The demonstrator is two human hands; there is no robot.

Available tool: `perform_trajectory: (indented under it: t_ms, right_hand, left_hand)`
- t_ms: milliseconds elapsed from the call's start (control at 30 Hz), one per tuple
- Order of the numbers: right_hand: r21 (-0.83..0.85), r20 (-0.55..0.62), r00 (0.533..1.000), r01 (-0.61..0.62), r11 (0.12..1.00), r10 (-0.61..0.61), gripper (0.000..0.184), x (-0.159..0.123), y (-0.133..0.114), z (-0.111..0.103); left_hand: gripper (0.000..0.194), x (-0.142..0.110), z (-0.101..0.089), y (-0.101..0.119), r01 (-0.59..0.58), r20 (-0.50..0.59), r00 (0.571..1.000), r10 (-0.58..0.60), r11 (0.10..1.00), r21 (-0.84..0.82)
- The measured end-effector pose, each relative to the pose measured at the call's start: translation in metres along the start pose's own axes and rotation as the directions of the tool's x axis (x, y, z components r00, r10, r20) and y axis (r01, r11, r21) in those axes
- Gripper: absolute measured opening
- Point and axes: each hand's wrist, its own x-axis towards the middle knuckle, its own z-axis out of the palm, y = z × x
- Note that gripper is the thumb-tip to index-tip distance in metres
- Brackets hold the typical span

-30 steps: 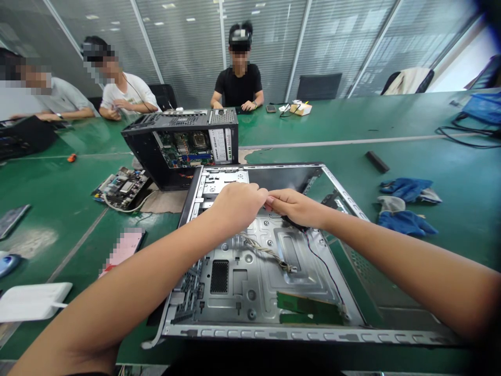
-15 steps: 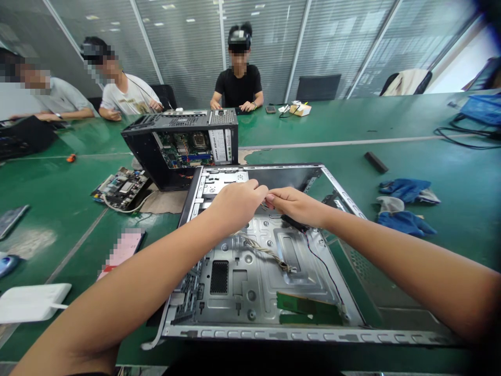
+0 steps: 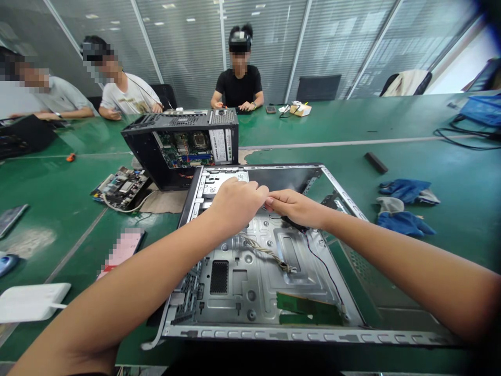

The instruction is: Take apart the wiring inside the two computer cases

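Observation:
Above the far part of an open computer case [image 3: 235,313], my left hand [image 3: 243,201] and my right hand [image 3: 293,207] meet at the fingertips. Both are closed, the fingers pinched; anything between them is too small or hidden to name. Below them, a bundle of twisted cables [image 3: 266,249] lies on the case's metal floor. Close under my right hand sits a black part [image 3: 294,223], with a thin dark wire [image 3: 324,267] running toward the near right corner. Green memory sticks [image 3: 309,303] rest at the near edge of the floor.
Beyond stands a second case [image 3: 136,149] with a motherboard inside. A loose board [image 3: 125,188], a phone [image 3: 124,248] and a white adapter [image 3: 35,302] are at left. Blue gloves [image 3: 407,190] and a dark bar [image 3: 376,162] lie right. Several people sit across the table.
My hands stay together at nearly the same spot, with only a slight shift of the fingers and wrists. The case and its parts have not moved.

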Motion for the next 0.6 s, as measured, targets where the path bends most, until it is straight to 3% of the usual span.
perform_trajectory:
  t_ms: [600]
  right_hand:
    - [-0.019, 0.013, 1.000, -0.006, 1.000, 0.007, 0.043, -0.0001, -0.0027, 0.0014]
  left_hand:
    - [0.023, -0.0020, -0.0068, 0.0010, -0.032, 0.105, 0.994, 0.032, 0.999, -0.005]
